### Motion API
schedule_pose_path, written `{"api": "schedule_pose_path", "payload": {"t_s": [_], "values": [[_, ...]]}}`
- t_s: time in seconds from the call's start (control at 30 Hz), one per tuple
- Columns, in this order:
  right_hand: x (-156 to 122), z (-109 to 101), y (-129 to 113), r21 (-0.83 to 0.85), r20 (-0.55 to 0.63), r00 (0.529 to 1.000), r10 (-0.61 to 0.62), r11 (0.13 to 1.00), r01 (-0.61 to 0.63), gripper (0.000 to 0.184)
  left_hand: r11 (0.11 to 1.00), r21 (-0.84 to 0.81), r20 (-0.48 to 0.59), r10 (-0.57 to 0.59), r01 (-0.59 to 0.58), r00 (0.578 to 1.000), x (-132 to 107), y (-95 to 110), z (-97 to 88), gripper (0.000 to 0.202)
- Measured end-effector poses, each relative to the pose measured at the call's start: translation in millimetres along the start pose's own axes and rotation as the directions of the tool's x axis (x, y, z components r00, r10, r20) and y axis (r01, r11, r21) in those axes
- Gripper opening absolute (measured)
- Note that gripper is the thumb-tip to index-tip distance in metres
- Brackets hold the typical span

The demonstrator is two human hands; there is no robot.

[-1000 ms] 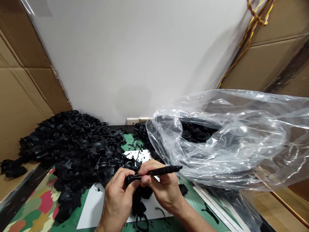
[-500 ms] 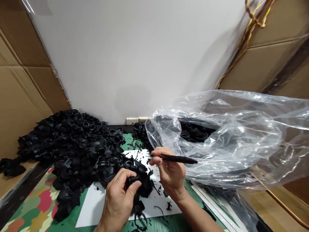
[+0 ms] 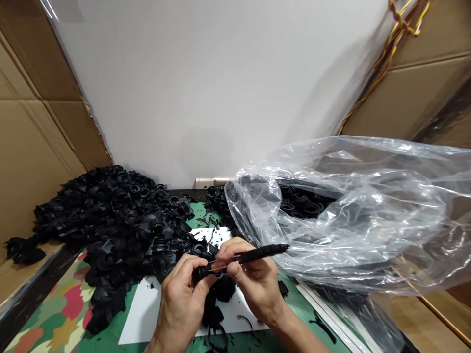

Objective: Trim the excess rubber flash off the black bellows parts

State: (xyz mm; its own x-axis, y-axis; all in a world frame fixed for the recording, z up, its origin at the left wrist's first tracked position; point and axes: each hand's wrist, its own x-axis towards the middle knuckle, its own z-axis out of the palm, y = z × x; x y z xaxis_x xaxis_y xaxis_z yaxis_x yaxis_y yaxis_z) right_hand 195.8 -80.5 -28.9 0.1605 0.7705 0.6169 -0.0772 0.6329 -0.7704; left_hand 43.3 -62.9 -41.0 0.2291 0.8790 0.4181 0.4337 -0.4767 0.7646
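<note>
My left hand [image 3: 184, 294] is closed round a small black rubber part [image 3: 200, 274], pinched between thumb and fingers; most of it is hidden. My right hand [image 3: 253, 279] grips a slim tool [image 3: 261, 252] with a black wrapped handle and a thin metal front. Its front end reaches to the rubber part at my left fingertips; I cannot tell exactly where it touches. Black rubber scraps [image 3: 213, 318] lie below my hands on a white sheet [image 3: 142, 314]. To the left, a large heap of ribbed black rubber parts [image 3: 128, 220] covers the table.
A clear plastic bag [image 3: 368, 230] with black ringed parts [image 3: 301, 202] inside spreads over the right side. Cardboard walls [image 3: 33, 132] flank a white wall [image 3: 221, 88]. Twisted yellow and brown wires [image 3: 386, 59] hang at the upper right. The table's green surface [image 3: 301, 304] shows around the sheet.
My right hand has moved left and down, bringing the tool's front end to the rubber part. My left hand keeps its hold. The view has shifted slightly.
</note>
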Motion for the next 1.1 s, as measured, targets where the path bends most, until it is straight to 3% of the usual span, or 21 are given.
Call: {"api": "schedule_pose_path", "payload": {"t_s": [0.23, 0.4, 0.57, 0.73, 0.83, 0.9, 0.97, 1.1], "values": [[-2.8, 4.7, -0.4, -0.128, 0.061, 0.997, -0.056, 0.99, 0.064, 0.018, 0.999, 0.04, -0.01, 0.018, -0.018, 1.0, 0.5, 5.0, -1.5, 0.021], [-3.0, 3.0, 1.9, -0.172, 0.064, 0.996, -0.059, 0.983, 0.069, 0.016, 0.993, 0.102, -0.036, 0.069, -0.065, 0.997, 1.1, 8.3, -2.2, 0.025], [-3.7, 5.6, -3.0, -0.242, 0.138, 0.984, -0.116, 0.959, 0.147, 0.015, 0.985, 0.137, -0.037, 0.112, -0.106, 0.993, 2.3, 9.4, -4.4, 0.026], [-0.5, 3.6, -8.6, -0.435, 0.249, 0.927, -0.28, 0.823, 0.366, 0.013, 0.985, 0.083, -0.021, 0.152, -0.15, 0.988, -0.7, 9.5, -3.6, 0.025], [5.5, -6.4, -1.7, -0.53, 0.115, 0.929, -0.352, 0.769, 0.357, 0.014, 0.988, 0.072, -0.015, 0.134, -0.133, 0.991, -2.5, 7.6, -1.3, 0.009], [8.5, -12.9, 5.1, -0.48, -0.042, 0.94, -0.339, 0.832, 0.279, 0.01, 0.99, 0.093, -0.035, 0.109, -0.105, 0.993, -2.4, 6.0, -0.6, 0.001], [9.4, -16.3, 9.7, -0.334, -0.152, 0.96, -0.237, 0.926, 0.176, 0.008, 0.991, 0.102, -0.052, 0.089, -0.083, 0.995, -1.5, 5.0, -0.8, 0.001], [7.0, -13.6, 7.3, 0.021, -0.152, 0.988, 0.018, 1.0, -0.015, 0.017, 0.992, 0.103, -0.071, 0.078, -0.07, 0.994, 0.1, 4.7, -2.1, 0.002]]}}
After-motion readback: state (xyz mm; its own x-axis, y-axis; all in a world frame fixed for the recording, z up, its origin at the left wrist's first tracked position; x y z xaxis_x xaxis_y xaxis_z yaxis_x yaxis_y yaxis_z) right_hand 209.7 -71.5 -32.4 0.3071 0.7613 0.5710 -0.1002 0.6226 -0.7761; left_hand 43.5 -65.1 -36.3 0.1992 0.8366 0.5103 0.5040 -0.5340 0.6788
